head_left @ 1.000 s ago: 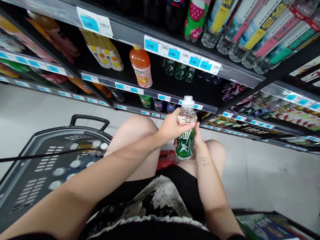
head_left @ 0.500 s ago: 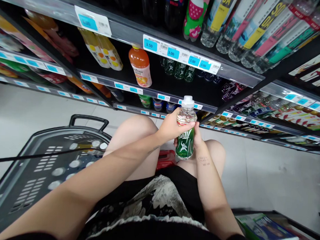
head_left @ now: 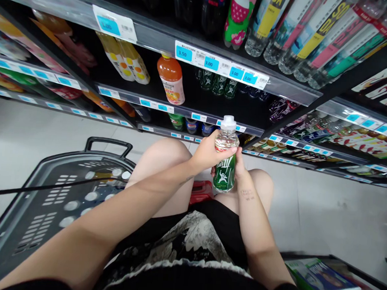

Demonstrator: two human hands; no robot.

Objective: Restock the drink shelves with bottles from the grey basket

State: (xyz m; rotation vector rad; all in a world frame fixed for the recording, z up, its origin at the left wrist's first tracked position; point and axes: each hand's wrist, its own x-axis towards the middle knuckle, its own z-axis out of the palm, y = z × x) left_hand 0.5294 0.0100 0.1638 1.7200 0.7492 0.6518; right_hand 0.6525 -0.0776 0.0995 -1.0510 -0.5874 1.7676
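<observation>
Between my knees, in front of the shelf, both my hands hold a clear plastic bottle (head_left: 225,169) with a white cap and a green label. My left hand (head_left: 209,151) wraps round its upper part from the left, the thumb lying across the front just above the label. From the right, my right hand (head_left: 239,162) grips the bottle's side; most of its fingers are hidden behind it. The bottle stands nearly upright. Beyond it, similar green-labelled bottles (head_left: 219,84) sit deep in the middle shelf, with an orange drink bottle (head_left: 171,79) to their left at the shelf front.
A grey shopping basket (head_left: 52,192) with several white-capped bottles stands at my left, its black handle (head_left: 109,144) toward the shelf. Price tags line the shelf edge (head_left: 155,32). Soda bottles (head_left: 297,35) fill the upper shelf. Boxes (head_left: 326,282) lie at lower right.
The view has shifted very slightly. My hands and the bottle keep nearly the same position and hold.
</observation>
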